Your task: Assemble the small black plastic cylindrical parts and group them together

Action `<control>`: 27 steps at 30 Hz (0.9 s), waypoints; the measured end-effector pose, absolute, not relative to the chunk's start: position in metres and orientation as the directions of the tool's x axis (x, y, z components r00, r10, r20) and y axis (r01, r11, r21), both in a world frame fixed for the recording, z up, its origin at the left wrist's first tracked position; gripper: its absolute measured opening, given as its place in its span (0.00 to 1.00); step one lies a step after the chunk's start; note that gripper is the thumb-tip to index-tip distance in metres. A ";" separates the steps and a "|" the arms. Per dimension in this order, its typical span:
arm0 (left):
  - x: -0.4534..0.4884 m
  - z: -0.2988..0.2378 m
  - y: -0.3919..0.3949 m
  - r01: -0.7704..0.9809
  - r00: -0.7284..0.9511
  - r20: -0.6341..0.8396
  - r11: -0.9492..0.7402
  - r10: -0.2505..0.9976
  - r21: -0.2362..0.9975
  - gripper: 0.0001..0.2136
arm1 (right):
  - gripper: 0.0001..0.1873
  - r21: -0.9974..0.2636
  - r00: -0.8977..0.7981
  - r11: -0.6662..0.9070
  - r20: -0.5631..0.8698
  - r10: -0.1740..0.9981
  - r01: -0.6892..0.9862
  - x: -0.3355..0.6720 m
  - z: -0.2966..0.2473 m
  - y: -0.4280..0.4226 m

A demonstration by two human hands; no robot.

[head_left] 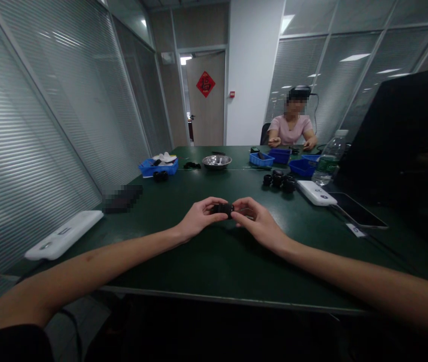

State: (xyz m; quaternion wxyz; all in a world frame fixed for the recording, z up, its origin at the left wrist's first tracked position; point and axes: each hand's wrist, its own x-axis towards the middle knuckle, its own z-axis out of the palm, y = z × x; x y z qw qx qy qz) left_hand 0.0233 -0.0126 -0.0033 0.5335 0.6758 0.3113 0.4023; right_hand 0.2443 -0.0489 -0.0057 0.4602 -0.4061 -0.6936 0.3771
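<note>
Both my hands meet over the middle of the dark green table (206, 261). My left hand (198, 218) and my right hand (257, 221) pinch a small black round part (223, 208) between their fingertips, one hand on each side of it. The part is held just above the tabletop. A cluster of similar black round parts (279, 181) lies further back to the right, out of reach of either hand.
A white power bank (63, 235) lies at left, another white device (316, 193) and a phone (357, 210) at right. Blue bins (159, 166) (261, 159), a metal bowl (217, 161) and a water bottle (329, 158) stand further back. A person (292, 128) sits at the far end. A dark monitor (398, 136) rises at right.
</note>
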 end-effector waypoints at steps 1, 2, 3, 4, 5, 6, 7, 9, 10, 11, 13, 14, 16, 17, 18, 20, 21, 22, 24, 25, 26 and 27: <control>0.023 -0.004 -0.012 -0.011 0.481 0.212 -0.235 0.851 0.972 0.24 | 0.15 -0.885 -0.250 0.412 0.357 0.900 0.217 0.245 -0.005 -0.049; 0.023 -0.005 -0.012 -0.012 0.480 0.211 -0.234 0.852 0.972 0.24 | 0.15 -0.876 -0.254 0.431 0.375 0.892 0.218 0.245 -0.005 -0.050; 0.023 -0.005 -0.011 -0.011 0.483 0.210 -0.233 0.850 0.972 0.24 | 0.15 -0.871 -0.256 0.440 0.384 0.887 0.217 0.245 -0.004 -0.050; 0.023 -0.006 -0.011 -0.010 0.489 0.210 -0.235 0.847 0.972 0.24 | 0.15 -0.872 -0.255 0.441 0.386 0.886 0.213 0.245 -0.003 -0.051; 0.023 -0.006 -0.011 -0.013 0.491 0.215 -0.240 0.844 0.971 0.23 | 0.15 -0.875 -0.249 0.436 0.383 0.889 0.209 0.245 -0.002 -0.051; 0.023 -0.005 -0.011 -0.018 0.493 0.222 -0.246 0.841 0.969 0.23 | 0.15 -0.880 -0.233 0.427 0.379 0.895 0.207 0.245 -0.002 -0.051; 0.023 -0.005 -0.011 -0.022 0.492 0.230 -0.252 0.840 0.967 0.23 | 0.16 -0.887 -0.214 0.412 0.369 0.904 0.209 0.245 -0.002 -0.051; 0.022 -0.004 -0.012 -0.021 0.498 0.239 -0.263 0.834 0.964 0.23 | 0.16 -0.902 -0.194 0.372 0.334 0.923 0.217 0.244 -0.002 -0.050; 0.022 -0.003 -0.013 -0.016 0.502 0.240 -0.269 0.831 0.963 0.23 | 0.17 -0.909 -0.201 0.354 0.312 0.928 0.220 0.244 -0.002 -0.050; 0.022 -0.002 -0.013 -0.009 0.505 0.239 -0.272 0.829 0.962 0.23 | 0.17 -0.913 -0.214 0.343 0.298 0.930 0.220 0.244 -0.002 -0.050; 0.022 -0.001 -0.014 0.001 0.501 0.236 -0.273 0.833 0.962 0.23 | 0.16 -0.908 -0.240 0.357 0.304 0.922 0.219 0.244 -0.003 -0.050; 0.022 -0.001 -0.014 0.002 0.498 0.232 -0.269 0.836 0.963 0.23 | 0.16 -0.900 -0.242 0.377 0.323 0.915 0.221 0.244 -0.003 -0.050; 0.023 -0.001 -0.014 0.001 0.493 0.219 -0.252 0.842 0.968 0.23 | 0.15 -0.879 -0.244 0.421 0.368 0.897 0.221 0.245 -0.002 -0.050; 0.024 0.000 -0.015 -0.001 0.493 0.213 -0.245 0.844 0.970 0.23 | 0.14 -0.871 -0.250 0.441 0.387 0.887 0.218 0.245 -0.002 -0.051; 0.024 0.000 -0.015 -0.004 0.493 0.210 -0.239 0.844 0.971 0.23 | 0.14 -0.865 -0.258 0.456 0.400 0.879 0.210 0.246 -0.001 -0.051; 0.025 0.001 -0.016 -0.011 0.489 0.211 -0.236 0.846 0.972 0.23 | 0.15 -0.862 -0.252 0.466 0.415 0.874 0.198 0.246 -0.001 -0.050; 0.025 0.001 -0.016 -0.014 0.485 0.215 -0.238 0.848 0.971 0.23 | 0.16 -0.866 -0.238 0.456 0.408 0.882 0.205 0.246 -0.001 -0.050; 0.025 0.002 -0.016 -0.016 0.485 0.216 -0.239 0.848 0.971 0.23 | 0.17 -0.875 -0.225 0.432 0.386 0.895 0.218 0.246 -0.001 -0.049; 0.025 0.002 -0.017 -0.011 0.485 0.219 -0.245 0.847 0.970 0.23 | 0.17 -0.903 -0.217 0.362 0.315 0.924 0.230 0.246 -0.002 -0.048; 0.025 0.002 -0.016 -0.006 0.485 0.221 -0.249 0.846 0.968 0.23 | 0.17 -0.916 -0.224 0.331 0.282 0.933 0.225 0.245 -0.003 -0.048; 0.025 0.001 -0.016 -0.003 0.485 0.223 -0.253 0.846 0.967 0.23 | 0.17 -0.924 -0.238 0.315 0.263 0.935 0.216 0.245 -0.003 -0.048; 0.025 0.000 -0.015 -0.003 0.485 0.225 -0.255 0.845 0.967 0.23 | 0.16 -0.925 -0.250 0.317 0.264 0.932 0.209 0.245 -0.003 -0.048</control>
